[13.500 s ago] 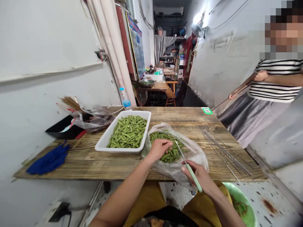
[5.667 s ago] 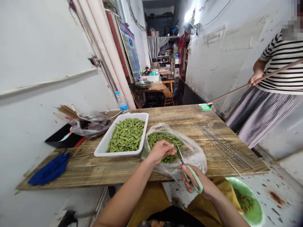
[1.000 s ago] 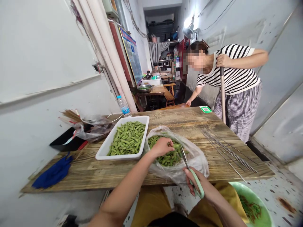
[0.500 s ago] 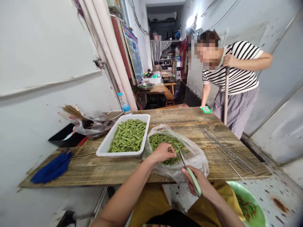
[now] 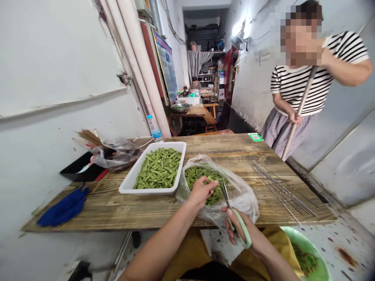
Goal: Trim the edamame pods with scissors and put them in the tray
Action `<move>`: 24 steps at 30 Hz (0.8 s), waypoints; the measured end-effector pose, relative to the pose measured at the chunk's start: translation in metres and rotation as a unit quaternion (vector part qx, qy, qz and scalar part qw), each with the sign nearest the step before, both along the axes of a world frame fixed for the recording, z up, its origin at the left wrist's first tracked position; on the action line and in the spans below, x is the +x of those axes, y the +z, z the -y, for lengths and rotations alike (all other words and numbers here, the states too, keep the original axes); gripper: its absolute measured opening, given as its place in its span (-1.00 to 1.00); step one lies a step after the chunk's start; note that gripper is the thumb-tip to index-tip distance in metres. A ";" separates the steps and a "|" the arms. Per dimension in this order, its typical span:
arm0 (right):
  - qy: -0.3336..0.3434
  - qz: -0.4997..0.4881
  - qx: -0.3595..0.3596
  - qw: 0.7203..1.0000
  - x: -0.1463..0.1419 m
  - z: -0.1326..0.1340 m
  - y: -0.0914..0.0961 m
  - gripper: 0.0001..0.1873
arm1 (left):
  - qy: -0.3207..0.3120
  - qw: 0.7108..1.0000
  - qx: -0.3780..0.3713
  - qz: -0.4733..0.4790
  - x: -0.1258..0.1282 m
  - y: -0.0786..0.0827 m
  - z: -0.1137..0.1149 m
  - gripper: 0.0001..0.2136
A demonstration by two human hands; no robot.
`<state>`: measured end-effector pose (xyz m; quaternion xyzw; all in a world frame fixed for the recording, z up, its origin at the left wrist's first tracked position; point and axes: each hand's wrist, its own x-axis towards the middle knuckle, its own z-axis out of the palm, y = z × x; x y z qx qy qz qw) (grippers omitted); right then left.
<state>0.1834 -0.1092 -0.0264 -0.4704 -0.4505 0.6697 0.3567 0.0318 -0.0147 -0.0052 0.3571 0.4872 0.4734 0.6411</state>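
My left hand (image 5: 202,192) is closed in a pinch on an edamame pod (image 5: 209,179) above the open plastic bag (image 5: 244,199). Loose green pods (image 5: 193,173) fill that bag. In my right hand (image 5: 238,224) is a pair of scissors (image 5: 243,230) with pale green handles, its slightly parted blades pointing up and away beside my left fingertips. To the left of the bag stands a white tray (image 5: 150,191) heaped with edamame pods (image 5: 159,168).
Several metal skewers (image 5: 285,191) lie at the right of the wooden table. At the left are a blue cloth (image 5: 63,207), a black box (image 5: 77,168) and a water bottle (image 5: 155,130). A green basin (image 5: 319,253) sits below. A person (image 5: 304,86) holds a pole beyond the table.
The scissors' handles have spread apart and the blades have parted. My left hand has shifted slightly. The person at the right has straightened up, now with both hands on the pole.
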 end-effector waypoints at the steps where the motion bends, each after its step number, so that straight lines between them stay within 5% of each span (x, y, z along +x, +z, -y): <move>1: -0.003 0.001 -0.002 1.000 -0.001 -0.001 0.001 -0.53 | 0.005 1.000 -0.001 0.018 0.003 0.000 0.002 -0.47; 11: -0.012 -0.003 -0.008 1.000 -0.008 -0.007 0.008 -0.51 | 0.058 0.996 0.000 0.073 0.018 -0.006 0.012 -0.44; 15: -0.009 0.015 -0.033 0.999 -0.008 -0.008 -0.003 -0.49 | 0.074 0.997 -0.014 0.025 0.019 -0.015 0.016 -0.48; 18: -0.015 0.000 -0.037 0.999 -0.005 -0.006 -0.011 -0.48 | 0.127 0.988 0.027 -0.086 -0.002 -0.004 0.014 -0.62; 20: -0.032 -0.015 -0.046 0.998 -0.002 -0.005 -0.011 -0.46 | 0.209 0.948 0.114 -0.212 -0.032 0.014 0.006 -0.76; 24: -0.054 -0.018 -0.072 0.996 0.005 -0.003 -0.001 -0.38 | 0.338 0.757 0.256 -0.498 -0.105 0.055 -0.022 -0.85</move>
